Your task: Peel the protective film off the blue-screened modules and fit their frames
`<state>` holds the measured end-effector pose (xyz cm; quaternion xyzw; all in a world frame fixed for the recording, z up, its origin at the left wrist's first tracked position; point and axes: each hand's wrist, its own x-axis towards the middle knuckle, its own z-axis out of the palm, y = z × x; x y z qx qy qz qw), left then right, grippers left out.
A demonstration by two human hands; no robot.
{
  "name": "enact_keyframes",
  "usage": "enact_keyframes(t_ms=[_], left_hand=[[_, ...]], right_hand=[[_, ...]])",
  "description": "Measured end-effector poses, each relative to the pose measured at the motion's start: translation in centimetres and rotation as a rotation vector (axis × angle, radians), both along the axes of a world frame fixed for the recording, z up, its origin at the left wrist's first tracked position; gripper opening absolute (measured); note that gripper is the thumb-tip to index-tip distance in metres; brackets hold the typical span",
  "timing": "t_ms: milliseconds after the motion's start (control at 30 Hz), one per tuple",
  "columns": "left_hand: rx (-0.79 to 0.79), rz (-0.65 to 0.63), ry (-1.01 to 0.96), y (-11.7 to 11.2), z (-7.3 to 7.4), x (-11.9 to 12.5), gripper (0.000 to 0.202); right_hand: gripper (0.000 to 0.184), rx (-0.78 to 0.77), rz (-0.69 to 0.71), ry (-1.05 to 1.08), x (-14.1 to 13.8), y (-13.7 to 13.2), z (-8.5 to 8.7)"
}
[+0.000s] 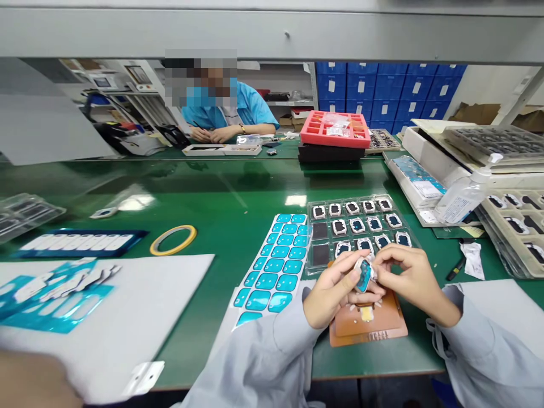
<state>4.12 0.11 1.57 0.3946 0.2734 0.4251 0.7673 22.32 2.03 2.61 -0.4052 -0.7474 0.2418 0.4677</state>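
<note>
My left hand point(334, 289) is closed around a small white watch case with a blue film on its face point(364, 274), held just above a brown fixture block point(369, 324). My right hand point(403, 272) pinches at the case's right edge with thumb and forefinger. Behind the hands lies a clear tray point(319, 232) holding rows of the same small cases. Left of it a sheet of blue sticker films point(275, 266) lies on the green table.
A yellow tape ring point(173, 239), a white paper sheet point(127, 306) with peeled blue liners and a dark strip lie at left. A clear bottle point(461, 195) and beige trays point(516, 226) stand right. A person in blue sits opposite beside a red tray point(335, 129).
</note>
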Motion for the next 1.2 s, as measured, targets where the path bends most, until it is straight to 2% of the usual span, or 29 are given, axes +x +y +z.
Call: enact_keyframes(t_ms=[100,200,467,600,767,933,1200], left_hand=[[-0.037,-0.049,-0.041,0.19,-0.06,-0.19,0.064],[-0.036,-0.078,-0.066,0.29,-0.17,-0.27,0.067],[-0.013,-0.084,-0.078,0.35,-0.41,-0.21,0.067],[0.012,-0.06,-0.042,0.18,-0.39,-0.04,0.066],[0.132,0.015,0.007,-0.15,-0.12,0.43,0.052],[0.194,0.02,0.042,-0.22,0.15,0.48,0.045],[0.199,0.003,0.073,-0.32,-0.04,0.36,0.047]], right_hand=[[0.009,-0.174,0.053,0.127,0.28,0.35,0.09],[0.007,-0.286,0.106,0.221,0.32,0.39,0.29],[0.007,-0.347,0.152,0.223,0.05,0.26,0.24],[0.008,-0.31,0.158,0.15,0.16,0.32,0.18],[0.009,-0.172,0.136,0.04,0.26,0.12,0.01],[0.011,-0.131,0.138,-0.003,0.21,-0.07,0.05],[0.015,-0.072,0.046,0.01,-0.17,-0.37,-0.01]])
